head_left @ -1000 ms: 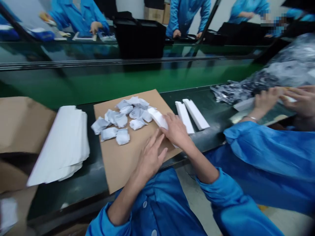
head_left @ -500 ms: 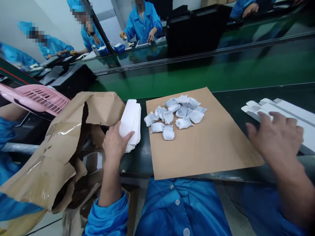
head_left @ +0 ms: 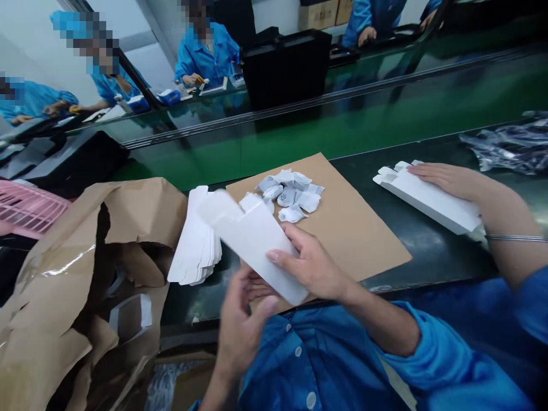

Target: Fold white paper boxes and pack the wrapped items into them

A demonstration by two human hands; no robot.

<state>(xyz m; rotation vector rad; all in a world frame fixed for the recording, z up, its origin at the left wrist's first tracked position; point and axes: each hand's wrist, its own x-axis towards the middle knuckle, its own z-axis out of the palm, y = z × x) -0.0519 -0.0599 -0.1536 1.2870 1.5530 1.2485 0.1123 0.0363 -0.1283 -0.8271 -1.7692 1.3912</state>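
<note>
A flat white carton blank (head_left: 252,240) is held up in front of me over the near edge of the brown cardboard sheet (head_left: 363,228). My right hand (head_left: 312,265) grips it from above, fingers curled over its lower end. Beneath it, my left hand (head_left: 242,325) supports the same end, thumb up. A stack of white carton blanks (head_left: 194,245) lies just left of the sheet. Several small white sachets (head_left: 291,194) are heaped at the sheet's far end.
Torn brown wrapping paper (head_left: 85,268) fills the left, with a pink basket (head_left: 25,208) behind it. At the right a co-worker's hand (head_left: 445,180) rests on folded white cartons (head_left: 428,197). A green conveyor belt (head_left: 342,134) runs behind, with people in blue coats beyond.
My left hand left the stack of blanks, and my right hand came in from the right. Both now hold one carton blank lifted in front of me. The view swung slightly right.
</note>
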